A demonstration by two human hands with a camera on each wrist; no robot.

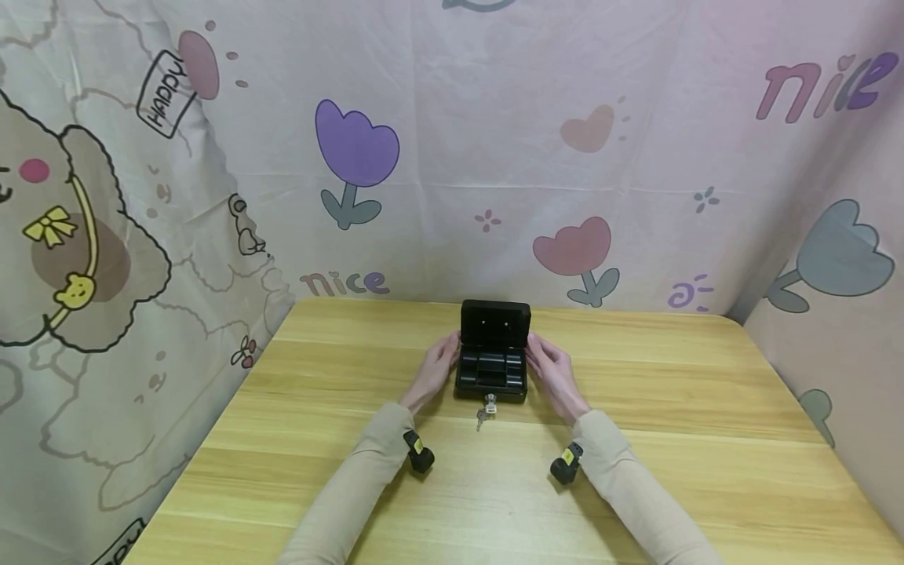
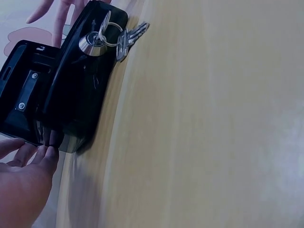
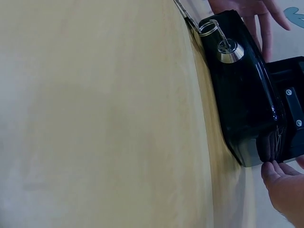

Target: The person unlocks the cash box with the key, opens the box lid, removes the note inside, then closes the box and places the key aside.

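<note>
A black cash box point(image 1: 490, 395) stands on the table with its lid point(image 1: 496, 323) raised, showing a black compartment tray point(image 1: 492, 362) inside. Its silver lock point(image 2: 92, 44) carries a ring of keys point(image 2: 130, 40), one of them in the keyhole. My left hand point(image 1: 432, 373) touches the box's left side near the hinge with its fingertips. On the opposite side, my right hand point(image 1: 558, 380) rests its fingertips near the hinge too. Both hands have extended, loosely bent fingers. Two screw heads show on the lid's inner face.
The wooden table point(image 1: 671, 486) runs back to a printed cloth point(image 1: 452, 157) close behind the box. More of this cloth hangs at the left and right. A small black camera point(image 1: 420, 455) is strapped to the left wrist, and another camera point(image 1: 566, 464) to the right.
</note>
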